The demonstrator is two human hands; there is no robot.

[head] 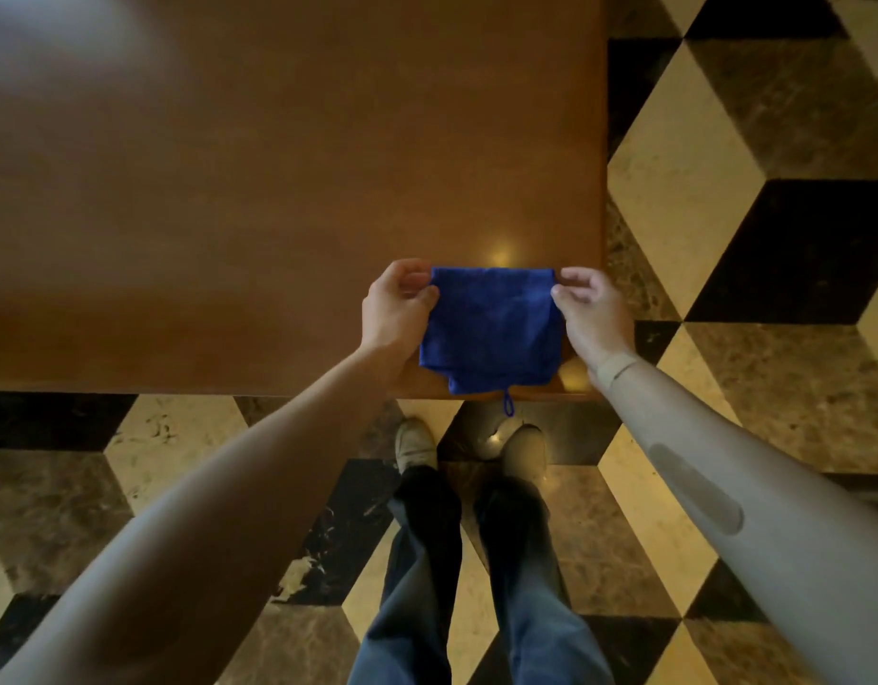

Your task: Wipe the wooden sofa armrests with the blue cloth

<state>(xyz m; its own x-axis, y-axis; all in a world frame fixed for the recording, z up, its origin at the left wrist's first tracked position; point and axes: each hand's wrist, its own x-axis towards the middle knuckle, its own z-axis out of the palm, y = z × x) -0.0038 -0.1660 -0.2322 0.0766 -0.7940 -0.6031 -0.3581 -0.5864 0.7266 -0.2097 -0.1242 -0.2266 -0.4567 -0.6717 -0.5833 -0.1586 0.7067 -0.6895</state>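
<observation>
Left hand point(395, 309), right hand point(587, 311) | I pinch cloth point(494, 328) top corners | folding on table point(279, 190), making a wiping pad

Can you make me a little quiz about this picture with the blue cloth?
1. True or false: the folded blue cloth lies on the brown wooden table.
2. How many hands pinch the cloth?
3. Where does the cloth's small blue loop hang: A) over the table's near edge, B) from a wall hook?

Key: 1 true. 2 two, the left hand and the right hand, at its far corners. 3 A.
</observation>
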